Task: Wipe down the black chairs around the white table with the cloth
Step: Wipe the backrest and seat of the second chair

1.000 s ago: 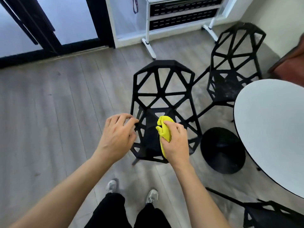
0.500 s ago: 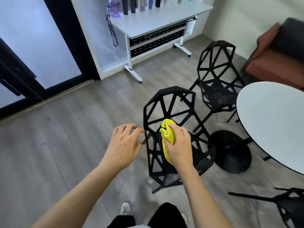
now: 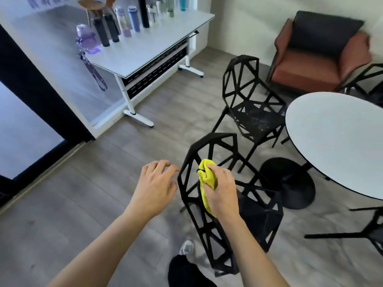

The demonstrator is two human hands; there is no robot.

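Cloth [image 3: 207,179] half-hidden under right hand [image 3: 222,188] — chair [image 3: 209,141] struts behind.

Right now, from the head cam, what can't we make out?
- Left hand: fingertips near the chair back; contact unclear.
- Yellow cloth: mostly covered by the right hand, so its contact with the frame is hidden.
- Near chair's seat: dark, soil unreadable.
- Chair at lower right and chair by the armchair: cut off by the right edge.
- Bottles on the desk: blurred, labels unreadable.
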